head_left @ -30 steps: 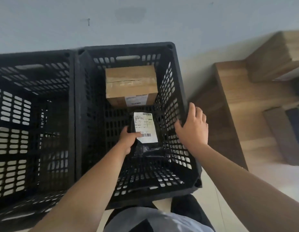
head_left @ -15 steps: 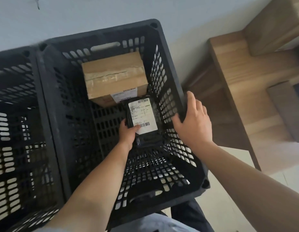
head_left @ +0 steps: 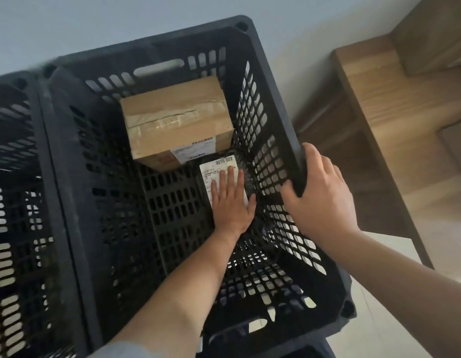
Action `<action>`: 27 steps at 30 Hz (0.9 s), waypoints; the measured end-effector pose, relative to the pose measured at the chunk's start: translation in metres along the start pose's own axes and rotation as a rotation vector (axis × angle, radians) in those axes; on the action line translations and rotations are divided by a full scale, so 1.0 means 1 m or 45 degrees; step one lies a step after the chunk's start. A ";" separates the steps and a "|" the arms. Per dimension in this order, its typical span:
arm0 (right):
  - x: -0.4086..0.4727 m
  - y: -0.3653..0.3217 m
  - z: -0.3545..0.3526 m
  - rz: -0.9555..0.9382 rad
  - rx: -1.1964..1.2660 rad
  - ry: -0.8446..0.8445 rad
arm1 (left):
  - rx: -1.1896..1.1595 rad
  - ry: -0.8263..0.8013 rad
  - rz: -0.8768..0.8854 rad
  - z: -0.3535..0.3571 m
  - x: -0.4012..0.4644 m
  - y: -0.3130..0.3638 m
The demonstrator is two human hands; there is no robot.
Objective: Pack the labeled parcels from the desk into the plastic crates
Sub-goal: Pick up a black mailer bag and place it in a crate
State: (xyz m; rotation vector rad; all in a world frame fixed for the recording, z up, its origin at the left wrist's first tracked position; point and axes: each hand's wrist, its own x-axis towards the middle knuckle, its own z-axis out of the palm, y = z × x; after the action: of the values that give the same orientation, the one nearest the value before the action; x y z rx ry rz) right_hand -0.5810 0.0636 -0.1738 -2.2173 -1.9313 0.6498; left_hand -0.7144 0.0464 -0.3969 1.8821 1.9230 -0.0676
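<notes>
**Black parcel set down flat in the crate**

Pale wall and floor frame the two black crates standing side by side, with the wooden table [head_left: 394,104] off to the right. Inside the right crate [head_left: 250,40], the black parcel [head_left: 246,177] with its white label [head_left: 219,167] now lies flat on the crate floor, tucked against the right wall and just beside the cardboard box [head_left: 176,120] at the far end. A second ago the left hand [head_left: 230,202] was pinching this parcel by its edge and lowering it; now that grip has gone, and the hand lies flat with straight fingers pressing on the label. The right hand [head_left: 318,195] still curls over the crate's right rim, steadying it. The left crate [head_left: 15,177] looks empty as far as it shows. This parcel appears placed; the likely next step is to withdraw and fetch another from the table.
</notes>
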 end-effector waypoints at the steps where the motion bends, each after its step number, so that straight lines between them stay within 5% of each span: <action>1: 0.001 0.001 0.001 0.004 0.008 0.002 | 0.000 0.053 -0.009 0.007 0.000 0.000; 13: -0.001 0.003 0.002 -0.021 0.059 0.035 | -0.023 0.168 0.094 0.022 -0.020 -0.006; 27: 0.001 0.004 0.003 -0.011 0.058 0.038 | -0.106 0.152 -0.098 -0.007 0.016 0.002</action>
State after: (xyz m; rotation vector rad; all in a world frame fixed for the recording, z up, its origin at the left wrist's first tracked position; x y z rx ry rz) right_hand -0.5787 0.0632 -0.1786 -2.1782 -1.8917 0.6484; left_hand -0.7138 0.0643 -0.3957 1.7940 2.0444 0.1014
